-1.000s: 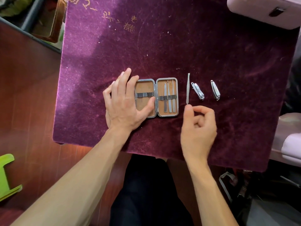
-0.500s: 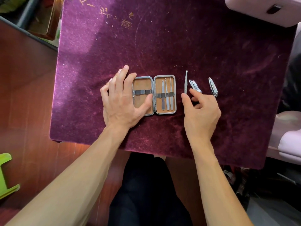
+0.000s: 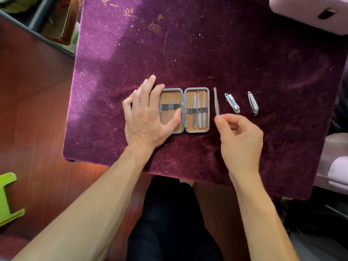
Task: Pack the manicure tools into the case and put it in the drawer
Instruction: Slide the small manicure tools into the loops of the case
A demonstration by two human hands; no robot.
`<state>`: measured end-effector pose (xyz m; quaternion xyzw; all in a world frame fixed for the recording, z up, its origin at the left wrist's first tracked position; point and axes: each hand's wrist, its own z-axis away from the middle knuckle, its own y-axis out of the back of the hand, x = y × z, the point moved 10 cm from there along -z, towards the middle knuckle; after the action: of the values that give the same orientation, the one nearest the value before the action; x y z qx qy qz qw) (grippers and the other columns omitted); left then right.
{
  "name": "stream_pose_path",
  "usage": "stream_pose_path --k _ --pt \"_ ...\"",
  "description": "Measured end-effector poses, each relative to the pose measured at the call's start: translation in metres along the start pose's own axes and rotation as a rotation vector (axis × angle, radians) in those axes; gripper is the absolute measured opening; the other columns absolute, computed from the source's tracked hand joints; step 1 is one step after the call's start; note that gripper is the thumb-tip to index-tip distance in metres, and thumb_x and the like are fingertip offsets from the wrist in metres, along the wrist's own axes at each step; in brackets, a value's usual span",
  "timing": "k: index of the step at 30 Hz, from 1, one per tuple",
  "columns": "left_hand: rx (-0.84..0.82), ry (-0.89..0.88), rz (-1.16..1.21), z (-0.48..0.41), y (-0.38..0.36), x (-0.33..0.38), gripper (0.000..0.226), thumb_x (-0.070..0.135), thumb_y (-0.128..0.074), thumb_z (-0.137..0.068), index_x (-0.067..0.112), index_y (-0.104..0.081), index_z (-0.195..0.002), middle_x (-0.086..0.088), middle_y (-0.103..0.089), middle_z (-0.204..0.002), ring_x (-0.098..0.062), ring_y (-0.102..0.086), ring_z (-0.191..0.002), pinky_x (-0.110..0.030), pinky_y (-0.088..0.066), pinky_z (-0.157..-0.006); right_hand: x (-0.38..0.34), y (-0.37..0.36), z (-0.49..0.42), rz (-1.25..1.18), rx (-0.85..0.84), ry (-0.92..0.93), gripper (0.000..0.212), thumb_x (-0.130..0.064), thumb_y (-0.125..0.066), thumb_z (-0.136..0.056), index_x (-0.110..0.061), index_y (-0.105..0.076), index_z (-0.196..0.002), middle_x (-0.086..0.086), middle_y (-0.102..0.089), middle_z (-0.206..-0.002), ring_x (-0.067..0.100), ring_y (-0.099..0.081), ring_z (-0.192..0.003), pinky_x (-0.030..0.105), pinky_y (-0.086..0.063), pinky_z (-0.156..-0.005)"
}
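The open manicure case [image 3: 195, 91] lies flat on the purple velvet table [image 3: 207, 53], tan inside with a metal rim. Its right half holds three slim metal tools [image 3: 199, 112] under an elastic band. My left hand [image 3: 148, 117] rests flat on the left half, thumb on the lining. My right hand [image 3: 239, 140] pinches the near end of a thin nail file [image 3: 216, 100] just right of the case, and the file looks tilted up on its edge. Two nail clippers [image 3: 232, 103] [image 3: 253, 103] lie further right on the velvet.
A pale pink box [image 3: 310, 12] sits at the far right corner. Pale pink furniture [image 3: 337, 166] stands beyond the table's right edge. A green plastic piece [image 3: 7, 198] lies on the red-brown floor at left. My dark-trousered legs are under the near edge.
My right hand reached up toward the file and clippers, then drew back slightly with the file's near end pinched between thumb and forefinger. The left hand stayed on the case.
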<state>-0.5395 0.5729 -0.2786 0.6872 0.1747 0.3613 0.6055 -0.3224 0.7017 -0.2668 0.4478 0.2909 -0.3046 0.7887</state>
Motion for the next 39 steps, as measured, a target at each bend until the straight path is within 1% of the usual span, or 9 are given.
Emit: stream_pose_path --k 2,4,7,19,25,27,32,36,39 --pt "0.000 -0.004 -0.007 0.000 0.000 0.000 0.069 0.065 -0.050 -0.090 0.019 -0.053 -0.142 0.000 -0.041 -0.161 -0.020 -0.044 -0.145 -0.043 -0.035 -0.113 0.008 -0.012 0.017 -0.070 -0.117 -0.050 0.008 -0.029 -0.077 -0.095 -0.033 -0.078 -0.089 -0.019 -0.080 -0.084 -0.007 -0.068 -0.063 0.008 -0.051 -0.061" --pt "0.002 -0.006 -0.009 0.000 0.000 0.000 0.069 0.065 -0.050 -0.090 0.019 -0.052 -0.142 0.000 -0.041 -0.161 -0.020 -0.044 -0.145 -0.043 -0.035 -0.112 0.019 -0.026 0.034 -0.096 -0.227 -0.110 0.007 -0.028 -0.075 -0.098 -0.029 -0.079 -0.091 -0.014 -0.082 -0.082 -0.007 -0.065 -0.057 0.005 -0.049 -0.060" --pt "0.006 -0.006 -0.006 0.000 0.000 0.000 0.068 0.064 -0.050 -0.091 0.019 -0.053 -0.142 0.000 -0.041 -0.161 -0.020 -0.044 -0.145 -0.043 -0.035 -0.112 0.034 -0.037 0.050 -0.130 -0.300 -0.193 0.008 -0.030 -0.073 -0.100 -0.028 -0.079 -0.095 -0.010 -0.082 -0.079 -0.005 -0.066 -0.058 0.004 -0.048 -0.060" --pt "0.024 -0.010 -0.008 0.000 -0.001 -0.001 0.066 0.062 -0.051 -0.090 0.020 -0.053 -0.141 0.000 -0.043 -0.161 -0.020 -0.045 -0.144 -0.042 -0.035 -0.112 0.042 -0.047 0.051 -0.142 -0.264 -0.221 0.006 -0.034 -0.073 -0.099 -0.032 -0.076 -0.095 -0.013 -0.082 -0.077 -0.006 -0.064 -0.056 0.001 -0.047 -0.062" --pt "0.028 -0.007 0.001 0.000 0.000 -0.001 0.065 0.061 -0.053 -0.089 0.020 -0.054 -0.140 0.000 -0.043 -0.160 -0.020 -0.045 -0.144 -0.043 -0.035 -0.112 0.040 -0.049 0.050 -0.133 -0.240 -0.189 0.002 -0.038 -0.074 -0.099 -0.038 -0.072 -0.098 -0.015 -0.082 -0.078 -0.003 -0.066 -0.056 0.020 -0.050 -0.068" --pt "0.027 -0.009 0.001 0.000 -0.001 -0.001 0.065 0.060 -0.053 -0.089 0.020 -0.054 -0.140 0.000 -0.044 -0.160 -0.020 -0.045 -0.144 -0.043 -0.035 -0.112 0.039 -0.049 0.051 -0.122 -0.231 -0.167 0.003 -0.038 -0.074 -0.099 -0.040 -0.072 -0.097 -0.016 -0.082 -0.078 -0.003 -0.066 -0.056 0.022 -0.050 -0.068" --pt "0.015 -0.009 -0.003 0.001 -0.001 -0.001 0.066 0.061 -0.052 -0.090 0.020 -0.054 -0.141 0.000 -0.042 -0.161 -0.020 -0.044 -0.145 -0.043 -0.036 -0.112 0.038 -0.050 0.052 -0.110 -0.211 -0.139 0.006 -0.039 -0.072 -0.100 -0.044 -0.071 -0.100 -0.019 -0.081 -0.078 -0.003 -0.067 -0.056 0.016 -0.048 -0.065" --pt "0.014 -0.005 0.003 0.001 -0.002 -0.001 0.066 0.061 -0.053 -0.089 0.019 -0.054 -0.140 0.000 -0.043 -0.161 -0.021 -0.045 -0.144 -0.043 -0.035 -0.112 0.039 -0.049 0.054 -0.118 -0.196 -0.129 0.006 -0.038 -0.071 -0.100 -0.044 -0.072 -0.100 -0.016 -0.081 -0.078 -0.001 -0.065 -0.054 0.017 -0.048 -0.061" --pt "0.013 -0.004 0.002 0.001 -0.001 -0.001 0.066 0.061 -0.053 -0.089 0.019 -0.054 -0.140 -0.001 -0.043 -0.161 -0.021 -0.045 -0.144 -0.043 -0.036 -0.112 0.040 -0.048 0.054 -0.107 -0.187 -0.127 0.006 -0.038 -0.071 -0.101 -0.042 -0.073 -0.097 -0.015 -0.081 -0.076 0.002 -0.067 -0.053 0.010 -0.048 -0.057"
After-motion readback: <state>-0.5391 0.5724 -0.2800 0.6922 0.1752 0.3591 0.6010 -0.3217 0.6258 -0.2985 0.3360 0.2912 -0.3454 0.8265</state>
